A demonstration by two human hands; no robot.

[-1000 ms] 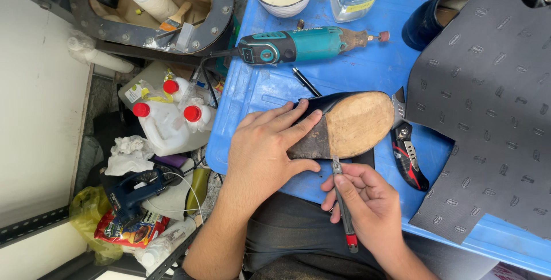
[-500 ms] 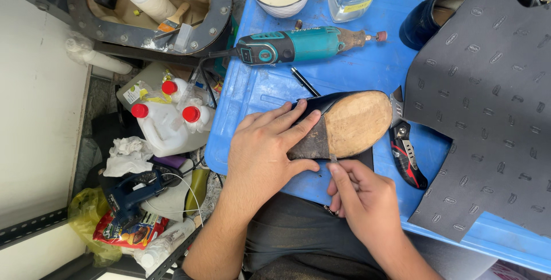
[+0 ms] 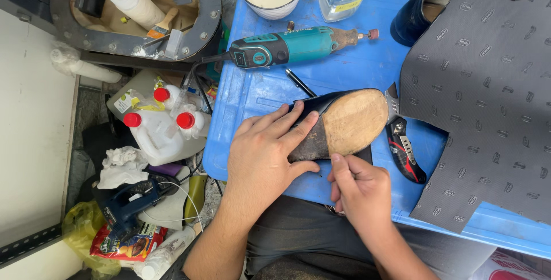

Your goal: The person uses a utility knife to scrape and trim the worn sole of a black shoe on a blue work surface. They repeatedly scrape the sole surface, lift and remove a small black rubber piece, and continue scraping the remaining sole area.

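Left hand still presses the upturned shoe flat on the blue bench. Right hand has curled tighter — its thin tool, seen earlier, is now hidden.

Shoe: glossy dark leather upper, rough matt tan sole (scuffed grey heelward); beside it smooth blue plastic worktop.
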